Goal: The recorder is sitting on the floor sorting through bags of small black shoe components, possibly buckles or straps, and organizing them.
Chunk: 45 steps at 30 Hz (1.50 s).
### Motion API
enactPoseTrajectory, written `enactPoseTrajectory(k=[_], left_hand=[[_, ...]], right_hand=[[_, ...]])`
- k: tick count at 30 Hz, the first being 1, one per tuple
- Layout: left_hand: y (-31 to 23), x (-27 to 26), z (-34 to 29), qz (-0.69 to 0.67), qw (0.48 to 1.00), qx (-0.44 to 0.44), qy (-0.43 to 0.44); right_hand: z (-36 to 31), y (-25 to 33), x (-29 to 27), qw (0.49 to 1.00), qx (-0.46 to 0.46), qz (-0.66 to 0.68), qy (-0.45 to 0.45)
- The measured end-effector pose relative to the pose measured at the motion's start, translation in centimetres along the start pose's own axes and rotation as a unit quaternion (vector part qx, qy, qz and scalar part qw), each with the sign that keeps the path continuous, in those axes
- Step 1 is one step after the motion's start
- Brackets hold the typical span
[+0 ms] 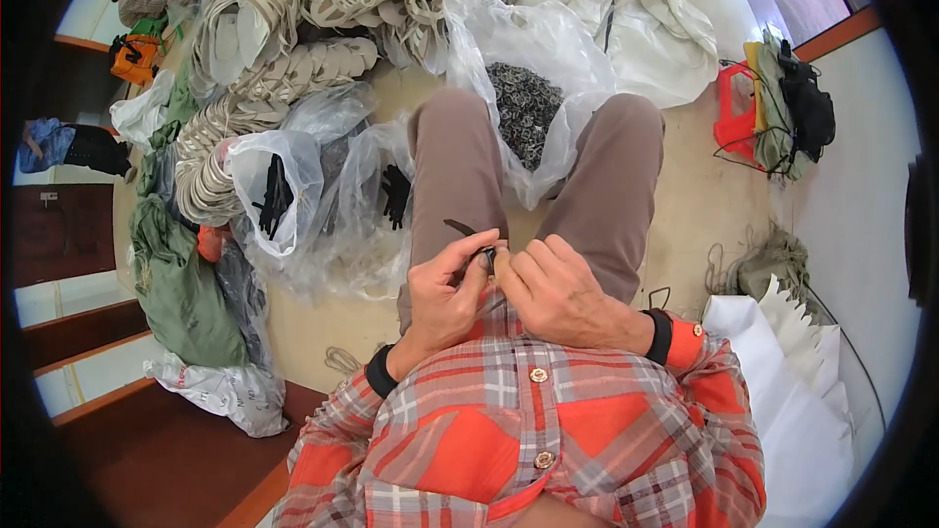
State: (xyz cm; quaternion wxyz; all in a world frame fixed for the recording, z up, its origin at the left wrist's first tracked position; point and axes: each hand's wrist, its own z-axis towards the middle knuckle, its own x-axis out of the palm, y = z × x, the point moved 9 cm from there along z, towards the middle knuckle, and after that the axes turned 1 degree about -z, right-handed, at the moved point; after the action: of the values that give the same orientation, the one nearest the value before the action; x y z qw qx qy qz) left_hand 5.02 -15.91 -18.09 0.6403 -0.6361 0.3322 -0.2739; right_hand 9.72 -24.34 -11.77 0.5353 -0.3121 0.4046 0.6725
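Observation:
Over my lap, both hands meet with their fingertips pinched together. My left hand [445,284] grips a short black strap [458,227], whose free end sticks out past the fingers to the left. Right beside it, my right hand [556,291] is closed, thumb and forefinger at a small dark piece [490,254] between the hands. The fingers mostly hide that piece, which may be a buckle. A clear plastic bag [479,24] between my knees holds a heap of small dark buckles [523,108]. Black straps [277,198] lie in a white plastic bag [240,171] left of my knee.
Bundles of pale sandal soles [264,15] are piled at the far left. A white woven sack [675,49] lies far right, near a red plastic frame [736,112] and a black bag [810,108]. Green cloth [186,293] lies left. Other people [73,147] are at the left rim.

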Motion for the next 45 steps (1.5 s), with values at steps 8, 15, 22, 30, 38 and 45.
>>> enactPoseTrajectory(k=[8, 15, 22, 30, 38, 45], left_hand=[[0.8, -0.1, -1.0, -0.065, 0.997, -0.037, 0.015], [0.3, -0.2, -0.7, -0.034, 0.999, -0.016, 0.034], [0.4, -0.1, -0.4, 0.001, 0.999, -0.003, 0.035], [1.7, 1.0, -0.1, -0.177, 0.969, -0.163, 0.061], [2.9, 1.4, -0.1, -0.221, 0.933, -0.275, 0.077], [3.2, 1.6, -0.1, -0.192, 0.932, -0.294, 0.095]], right_hand=[[0.2, 0.9, -0.8, 0.997, -0.060, -0.037, -0.011], [0.0, -1.5, -0.6, 0.995, 0.051, 0.068, -0.055], [0.1, -3.4, 0.5, 0.984, 0.090, 0.142, -0.051], [-2.2, -6.7, 5.9, 0.687, 0.391, 0.596, 0.142], [-2.6, -6.8, 6.8, 0.647, 0.410, 0.630, 0.130], [-2.2, -7.4, 6.0, 0.737, 0.391, 0.540, 0.109]])
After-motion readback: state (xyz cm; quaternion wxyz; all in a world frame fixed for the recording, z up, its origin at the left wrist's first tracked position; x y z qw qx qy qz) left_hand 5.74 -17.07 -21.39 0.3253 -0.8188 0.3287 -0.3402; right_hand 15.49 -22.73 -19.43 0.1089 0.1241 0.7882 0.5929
